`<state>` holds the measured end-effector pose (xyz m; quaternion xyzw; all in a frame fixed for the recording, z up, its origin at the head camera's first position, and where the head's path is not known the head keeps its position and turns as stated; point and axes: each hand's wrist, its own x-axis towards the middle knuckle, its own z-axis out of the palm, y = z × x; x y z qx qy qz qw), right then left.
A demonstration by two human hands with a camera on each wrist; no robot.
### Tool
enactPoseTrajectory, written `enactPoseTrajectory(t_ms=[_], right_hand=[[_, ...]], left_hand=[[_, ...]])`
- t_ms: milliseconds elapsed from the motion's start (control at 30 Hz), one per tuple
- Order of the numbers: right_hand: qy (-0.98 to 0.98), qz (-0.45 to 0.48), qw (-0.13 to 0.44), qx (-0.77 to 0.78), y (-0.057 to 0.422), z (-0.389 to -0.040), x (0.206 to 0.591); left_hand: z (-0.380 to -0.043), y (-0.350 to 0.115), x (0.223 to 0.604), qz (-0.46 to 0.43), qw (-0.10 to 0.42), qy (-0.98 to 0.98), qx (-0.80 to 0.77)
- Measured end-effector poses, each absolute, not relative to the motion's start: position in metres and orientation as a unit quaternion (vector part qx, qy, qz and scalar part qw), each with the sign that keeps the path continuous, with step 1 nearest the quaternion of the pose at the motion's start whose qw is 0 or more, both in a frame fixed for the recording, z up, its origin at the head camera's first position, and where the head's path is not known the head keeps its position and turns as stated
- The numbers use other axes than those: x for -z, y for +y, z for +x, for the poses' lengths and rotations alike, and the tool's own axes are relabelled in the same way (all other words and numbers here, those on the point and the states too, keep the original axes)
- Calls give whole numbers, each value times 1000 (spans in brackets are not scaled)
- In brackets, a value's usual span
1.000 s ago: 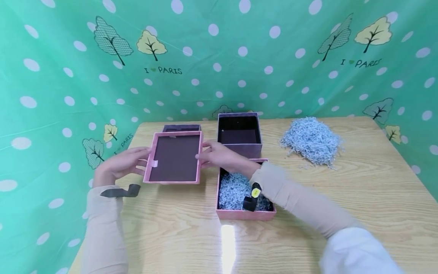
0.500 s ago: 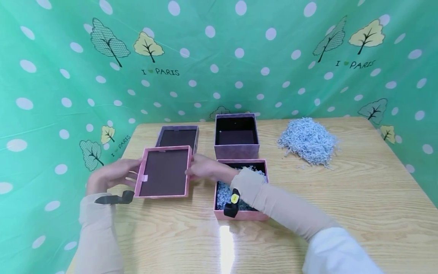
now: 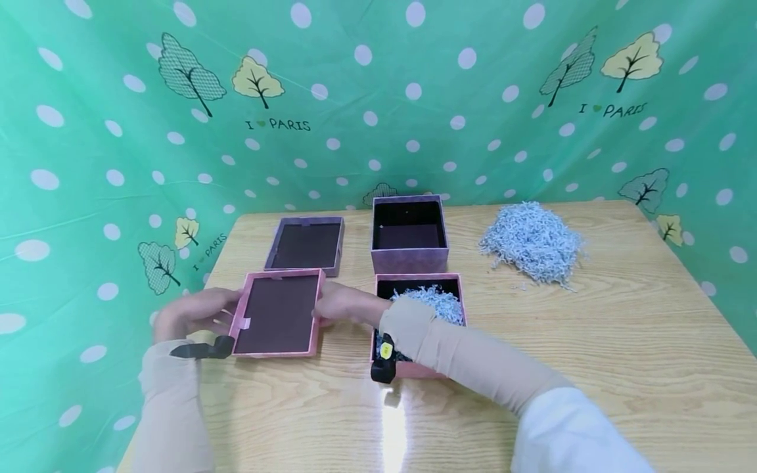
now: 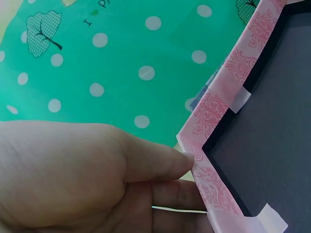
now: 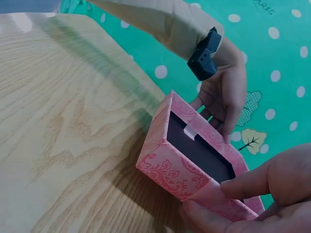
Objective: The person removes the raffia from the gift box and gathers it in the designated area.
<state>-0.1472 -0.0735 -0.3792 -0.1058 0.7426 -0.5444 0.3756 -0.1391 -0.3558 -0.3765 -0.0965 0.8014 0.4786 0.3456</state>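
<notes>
A pink patterned box lid (image 3: 278, 315), dark inside, is held between my two hands with its hollow side up. My left hand (image 3: 198, 309) grips its left edge, thumb at the rim and fingers lower down, as the left wrist view shows. On the opposite side my right hand (image 3: 343, 303) pinches the wall, its thumb over the rim and a finger outside in the right wrist view. Beneath my right forearm stands a pink box (image 3: 420, 371) with blue shredded paper (image 3: 434, 302) in it, partly hidden by the sleeve.
Behind the pink lid lies a purple lid (image 3: 307, 243), hollow side up. A purple box (image 3: 409, 261) with a dark interior stands behind the pink box. Blue paper shreds (image 3: 532, 243) form a heap at the back right of the wooden table (image 3: 591, 355).
Both hands have brought the pink lid nearer to me and a little left, away from the purple lid, which now shows almost whole. The boxes and paper heap stay put.
</notes>
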Motion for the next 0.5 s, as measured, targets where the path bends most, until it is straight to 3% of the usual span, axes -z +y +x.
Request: enactPoseTrajectory(t_ms=[500], right_hand=[[734,-78,396,546,-81,-145,393]], left_hand=[[-142,-350,387,-116,342,823,-439]])
